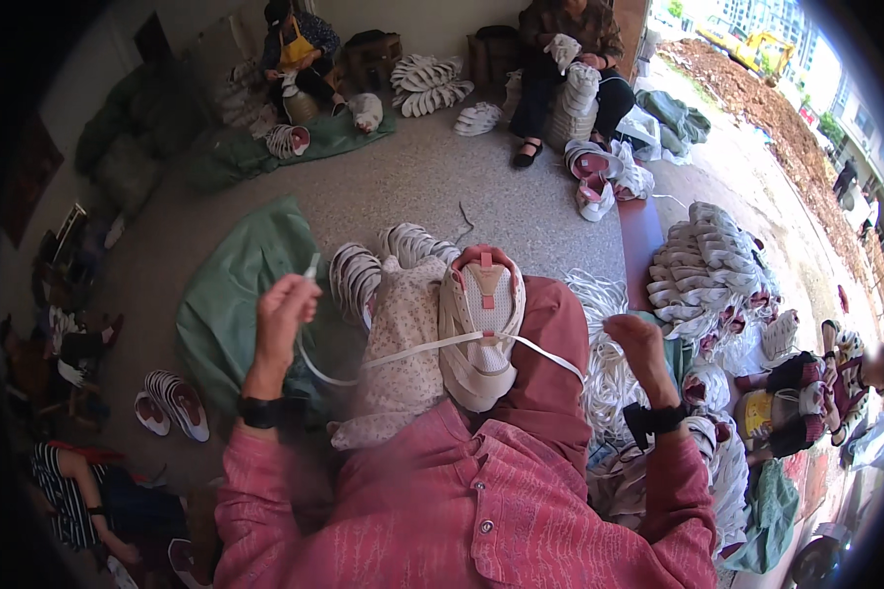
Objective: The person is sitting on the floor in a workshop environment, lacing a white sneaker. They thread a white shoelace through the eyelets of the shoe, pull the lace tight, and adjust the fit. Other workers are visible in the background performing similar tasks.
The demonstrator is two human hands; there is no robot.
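So we've got the beige shoe (478, 339) sitting toe-down on our knee, pink tongue facing up, and a flat white lace (432, 344) running across it through the lower eyelets. To the left of the shoe, our left hand (283, 312) is raised with fingers pinched on one lace end, tip poking up. To the right of the shoe, our right hand (641, 344) is closed around the other end. A heap of white laces (604, 368) sits just right of the shoe, a green cloth (236, 294) to its left.
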